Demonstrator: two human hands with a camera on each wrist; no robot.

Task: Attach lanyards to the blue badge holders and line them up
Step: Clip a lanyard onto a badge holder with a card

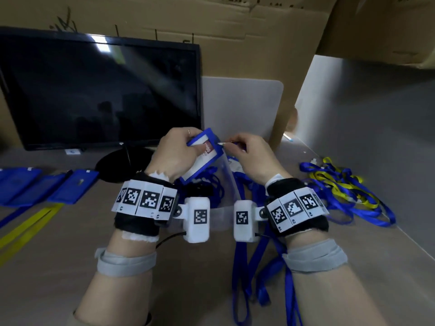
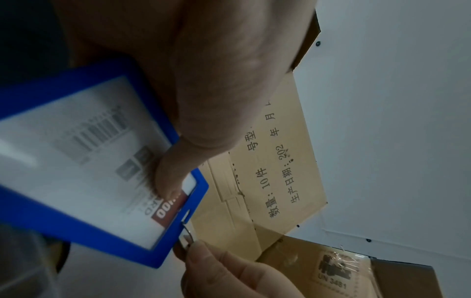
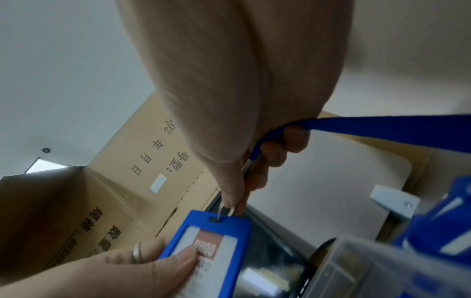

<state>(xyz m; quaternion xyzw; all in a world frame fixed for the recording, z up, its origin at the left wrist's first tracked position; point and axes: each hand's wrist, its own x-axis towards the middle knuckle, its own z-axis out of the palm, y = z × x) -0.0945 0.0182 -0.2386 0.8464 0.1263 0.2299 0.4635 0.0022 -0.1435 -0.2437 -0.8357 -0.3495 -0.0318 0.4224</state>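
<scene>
Nearest, blue lanyards (image 1: 263, 267) trail off the desk edge between the wrists, unattached by the look of them. Above these the left hand (image 1: 175, 154) grips a blue holder (image 1: 204, 154) clear of the desk, thumb pressed on its card window, while the right hand (image 1: 253, 158) pinches a metal clip (image 3: 225, 210) with its strap (image 3: 382, 129) running through the curled fingers; the hook sits in the holder's slot (image 3: 215, 219), so this one looks nearly attached, though whether it has latched I cannot tell. Left, three holders (image 1: 47, 187) lie in a row with lanyards on, apparently finished. Right, a tangle (image 1: 343, 191) of blue and yellow lanyards waits and may snag when pulled. Beyond, a monitor (image 1: 101, 90) and cardboard boxes (image 1: 235, 31) close in the back of the desk
</scene>
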